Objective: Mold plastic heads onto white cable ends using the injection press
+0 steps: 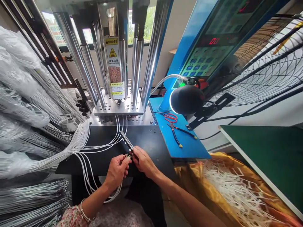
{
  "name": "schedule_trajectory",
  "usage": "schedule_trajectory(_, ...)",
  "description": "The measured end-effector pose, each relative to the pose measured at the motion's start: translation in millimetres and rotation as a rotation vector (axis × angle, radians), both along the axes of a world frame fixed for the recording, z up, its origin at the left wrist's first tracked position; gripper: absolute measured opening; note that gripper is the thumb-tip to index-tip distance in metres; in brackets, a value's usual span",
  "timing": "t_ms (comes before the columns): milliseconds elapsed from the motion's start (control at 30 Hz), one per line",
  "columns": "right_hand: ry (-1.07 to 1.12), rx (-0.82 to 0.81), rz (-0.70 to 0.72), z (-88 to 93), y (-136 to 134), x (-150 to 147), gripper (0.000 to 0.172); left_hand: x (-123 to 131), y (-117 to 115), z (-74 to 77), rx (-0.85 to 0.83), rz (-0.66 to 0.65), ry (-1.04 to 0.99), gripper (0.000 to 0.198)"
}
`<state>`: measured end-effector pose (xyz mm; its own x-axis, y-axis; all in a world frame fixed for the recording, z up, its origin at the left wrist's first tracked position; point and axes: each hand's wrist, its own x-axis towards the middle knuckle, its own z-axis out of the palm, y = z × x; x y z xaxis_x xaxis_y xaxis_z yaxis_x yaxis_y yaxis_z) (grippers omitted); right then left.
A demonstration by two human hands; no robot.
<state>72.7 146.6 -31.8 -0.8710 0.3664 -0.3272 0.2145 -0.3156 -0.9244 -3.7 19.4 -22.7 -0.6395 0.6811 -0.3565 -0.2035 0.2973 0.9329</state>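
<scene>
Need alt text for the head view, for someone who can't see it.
A person's right hand holds a slim dark bar over a black work surface while the left hand pinches at its near end. White cables fan out at left, some reaching a columned vertical press; pliers lie on a blue tabletop at right.

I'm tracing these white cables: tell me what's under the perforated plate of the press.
White cables run in under the front edge of the perforated plate, with a metal base below. Where the cables end, and anything deeper in, is covered by the plate.
</scene>
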Motion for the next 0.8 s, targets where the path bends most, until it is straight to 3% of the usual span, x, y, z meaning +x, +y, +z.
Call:
schedule_trajectory(267,0.056,0.258,0.029,-4.6,2.9,0.9,0.037,4.2,4.1,8.3,0.048,0.045,-0.084,0.036)
schedule_trajectory(500,0.068,0.369,0.096,-6.0,2.1,3.7,0.036,11.8,4.1,8.3,0.046,0.120,-0.054,0.036)
schedule_trajectory(800,0.060,0.089,0.091,3.3,8.3,6.5,0.034,-4.4,-0.3,16.1,0.010,0.041,-0.113,0.041)
